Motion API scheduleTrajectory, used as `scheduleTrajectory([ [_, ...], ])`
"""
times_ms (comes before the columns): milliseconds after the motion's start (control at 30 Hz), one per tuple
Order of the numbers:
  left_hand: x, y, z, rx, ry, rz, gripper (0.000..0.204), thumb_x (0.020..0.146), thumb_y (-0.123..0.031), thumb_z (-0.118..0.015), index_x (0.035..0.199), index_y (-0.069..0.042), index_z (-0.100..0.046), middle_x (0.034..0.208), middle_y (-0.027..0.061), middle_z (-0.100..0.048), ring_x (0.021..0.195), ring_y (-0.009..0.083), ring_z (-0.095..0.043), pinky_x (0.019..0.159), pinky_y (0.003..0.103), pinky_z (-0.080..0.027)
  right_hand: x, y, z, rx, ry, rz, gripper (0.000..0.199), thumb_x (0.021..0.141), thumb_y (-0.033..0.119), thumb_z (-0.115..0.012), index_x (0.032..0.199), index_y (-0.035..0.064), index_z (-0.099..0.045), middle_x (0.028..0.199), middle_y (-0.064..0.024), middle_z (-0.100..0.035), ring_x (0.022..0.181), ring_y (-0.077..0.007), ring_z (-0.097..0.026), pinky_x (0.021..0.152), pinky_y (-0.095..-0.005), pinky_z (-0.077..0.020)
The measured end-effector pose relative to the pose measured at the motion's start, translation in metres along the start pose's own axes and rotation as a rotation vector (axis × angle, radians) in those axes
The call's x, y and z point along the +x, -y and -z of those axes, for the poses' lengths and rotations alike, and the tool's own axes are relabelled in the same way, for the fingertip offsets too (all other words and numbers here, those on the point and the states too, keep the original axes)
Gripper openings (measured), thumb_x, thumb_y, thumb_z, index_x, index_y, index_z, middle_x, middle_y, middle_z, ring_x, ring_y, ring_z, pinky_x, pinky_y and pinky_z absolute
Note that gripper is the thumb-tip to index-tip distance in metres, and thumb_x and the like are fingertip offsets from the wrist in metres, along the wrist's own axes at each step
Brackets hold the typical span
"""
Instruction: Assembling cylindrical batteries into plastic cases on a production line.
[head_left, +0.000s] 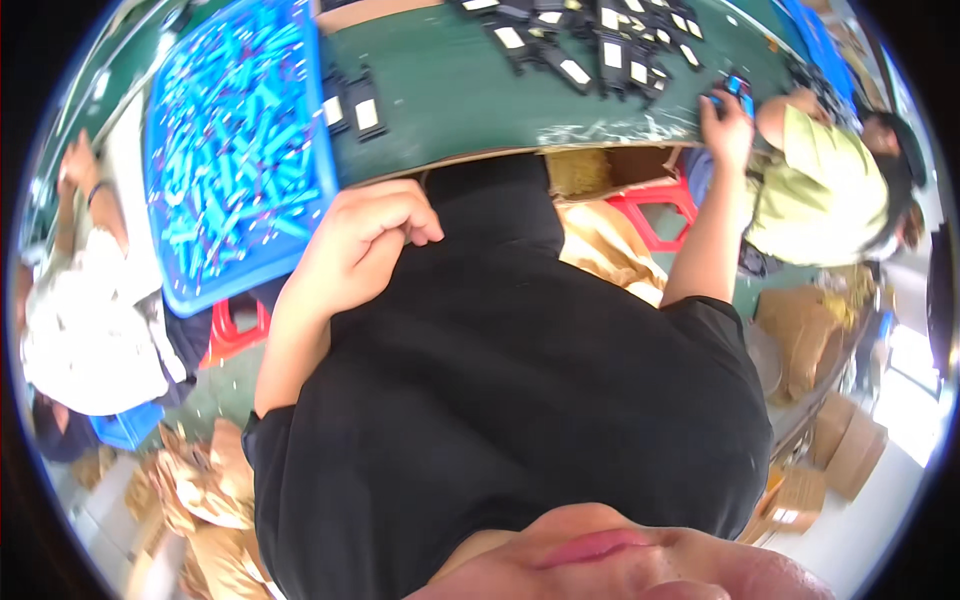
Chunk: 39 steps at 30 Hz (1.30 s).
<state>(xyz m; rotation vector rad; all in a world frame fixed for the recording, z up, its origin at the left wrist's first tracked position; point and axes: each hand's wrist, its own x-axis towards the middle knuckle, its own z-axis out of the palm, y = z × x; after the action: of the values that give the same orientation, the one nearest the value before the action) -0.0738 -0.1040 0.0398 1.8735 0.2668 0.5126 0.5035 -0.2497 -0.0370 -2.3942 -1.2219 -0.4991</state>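
- Small blue rectangular part [738, 88] sits at the far right edge of the green desk [450, 90], under my right hand [727, 125], whose fingers close on it.
- My left hand [362, 245] is curled, holding nothing, against my black shirt [520, 400], just beside the blue plastic crate [235, 140] of light-blue pieces.
- Black flat cases with white labels [600, 45] lie near the right hand.

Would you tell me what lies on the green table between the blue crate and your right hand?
Head view: black cartridges with white labels between blue crate and right hand.

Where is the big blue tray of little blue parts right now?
In the head view, the blue tray sits upper left on the green table, just beyond the left hand.
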Motion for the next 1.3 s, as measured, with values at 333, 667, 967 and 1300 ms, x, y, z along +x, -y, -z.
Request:
scheduleTrajectory([
  [333,-0.068,0.001,0.022,-0.115,-0.139,0.095,0.031,0.071,0.018,-0.040,0.082,0.001,-0.063,0.078,0.0092,-0.065,0.069,0.0190,-0.062,0.063,0.032,-0.048,0.010,0.165,0.000,0.417,-0.040,0.111,0.018,0.094,0.018,-0.073,0.109,0.0109,-0.081,0.097,-0.0129,-0.077,0.089,-0.0260,-0.074,0.081,-0.0373,-0.0588],
  [667,-0.071,0.008,0.016,-0.207,-0.204,0.140,0.030,0.077,0.016,-0.041,0.087,0.001,-0.065,0.080,0.0068,-0.063,0.075,0.0152,-0.061,0.069,0.031,-0.048,-0.086,0.435,-0.024,0.704,0.256,0.883,0.024,0.091,0.011,-0.070,0.114,0.0080,-0.076,0.098,-0.0115,-0.066,0.099,-0.0323,-0.064,0.089,-0.0450,-0.0545],
  [967,-0.063,0.010,0.055,0.670,-0.653,0.097,0.022,0.093,-0.006,-0.065,0.114,-0.005,-0.072,0.097,0.0115,-0.068,0.075,0.0283,-0.067,0.071,0.038,-0.054,-0.087,0.411,-0.027,0.609,0.197,0.845,0.018,0.092,0.016,-0.071,0.106,0.0074,-0.080,0.099,-0.0093,-0.068,0.097,-0.0320,-0.062,0.088,-0.0432,-0.0540],
  [1300,-0.029,0.047,0.096,1.203,-0.629,-0.095,0.017,0.088,-0.022,-0.072,0.096,-0.007,-0.077,0.101,0.0206,-0.061,0.106,0.0399,-0.063,0.091,0.049,-0.054,-0.087,0.364,-0.030,0.844,0.083,0.612,0.018,0.086,0.003,-0.073,0.103,0.0070,-0.079,0.097,-0.0068,-0.070,0.091,-0.0264,-0.063,0.083,-0.0366,-0.0525],
])
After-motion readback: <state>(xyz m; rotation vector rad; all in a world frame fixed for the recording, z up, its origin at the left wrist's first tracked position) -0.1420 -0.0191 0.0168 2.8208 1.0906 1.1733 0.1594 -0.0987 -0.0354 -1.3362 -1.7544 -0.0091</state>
